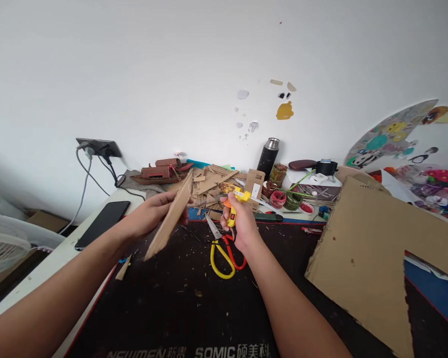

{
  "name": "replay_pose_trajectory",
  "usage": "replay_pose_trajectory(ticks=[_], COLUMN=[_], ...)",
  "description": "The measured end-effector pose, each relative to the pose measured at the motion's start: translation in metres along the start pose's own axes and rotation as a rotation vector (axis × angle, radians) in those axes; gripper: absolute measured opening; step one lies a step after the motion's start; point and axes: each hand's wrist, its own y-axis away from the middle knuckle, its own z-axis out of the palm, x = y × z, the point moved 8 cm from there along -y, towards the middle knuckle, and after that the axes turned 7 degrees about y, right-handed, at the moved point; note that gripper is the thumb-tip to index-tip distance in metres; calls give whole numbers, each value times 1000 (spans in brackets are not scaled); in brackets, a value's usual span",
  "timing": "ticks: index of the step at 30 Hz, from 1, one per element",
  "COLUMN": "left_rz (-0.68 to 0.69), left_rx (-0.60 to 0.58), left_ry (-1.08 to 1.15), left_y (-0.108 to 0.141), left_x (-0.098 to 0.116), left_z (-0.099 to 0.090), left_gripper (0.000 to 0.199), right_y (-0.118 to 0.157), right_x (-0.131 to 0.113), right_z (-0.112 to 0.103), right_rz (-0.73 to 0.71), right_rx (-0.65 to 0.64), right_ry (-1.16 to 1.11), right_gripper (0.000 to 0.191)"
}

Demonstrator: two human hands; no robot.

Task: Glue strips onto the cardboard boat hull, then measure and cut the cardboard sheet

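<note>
1. Counter, white, is pushed up to a wall; most of the near area is covered by the mat.
2. Blk desk mat is printed w/ "NEWMEN" & "SOMIC" at the near edge; small crumbs are scattered over it.
3. Lg cardboard sheet is laid at R, partly over the mat, w/ a piece cut out of its near R side.
4. Heap of cardboard scraps is piled at the back, centre, beyond both hands.
5. Brown boat model is placed at back L, just beside the heap.
6. Cardboard strip is gripped in the L hand, fingers partly hidden behind it; it's held tilted, top end away, in front of the heap.
7. Scissors, one yellow & one red handle, are laid on the mat btwn the forearms, red handle partly covered by the R wrist.
8. Blk thermos w/ silver top is stood nr the wall, R of the heap.
9. Yellow hot-glue gun is gripped in the R hand, fingers closed round its handle, nozzle turned L; apart from the strip.
10. Blk phone is laid at L, nr the L forearm.
11. Red jar & green jar are set side by side, R of the gun.
</note>
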Motion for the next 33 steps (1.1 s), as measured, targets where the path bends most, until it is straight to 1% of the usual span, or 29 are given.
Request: replay_pose_trajectory(ticks=[1, 3, 6, 9, 14, 18, 21, 25, 30, 33], left_rz=[-6, -26, -41, -71, -67, -83, -96, -92, -86, -89], left_rx=[-1, -43, -57, -56, -82, -46, -51, -98, -95, -46], left_ry=[56, 119, 170, 202, 206, 229, 277, 314, 285, 176], left_y=[6, 15, 21, 22, 21, 24, 27, 30, 33, 33], left_x=[-2, -8, -17, -26, -37, -50, -58, -58, -60, -62], left_z=[4, 14, 19, 15, 6, -2, -2, 4, 5, 2], left_gripper=[45, 39, 41, 42, 40, 42, 47, 57, 57, 58], right_y=[1, 3, 8, 13, 18, 22, 27, 32, 29, 28], right_x=[0, 0, 1, 3, 10, 19, 29, 39, 32, 28], right_z=[1, 5, 11, 17, 26, 27, 28, 30, 30, 23], right_rz=[-1, -8, -30, -42, -51, -47, -20, 52, 86, 79], right_rx=[-5, -19, -49, -81, -129, -153, -164, -160, -145, -140], right_ry=[10, 40, 107, 172, 296, 413, 442, 429, 441, 482], right_gripper=[51, 53, 56, 56, 58, 60, 63, 68, 71, 70])
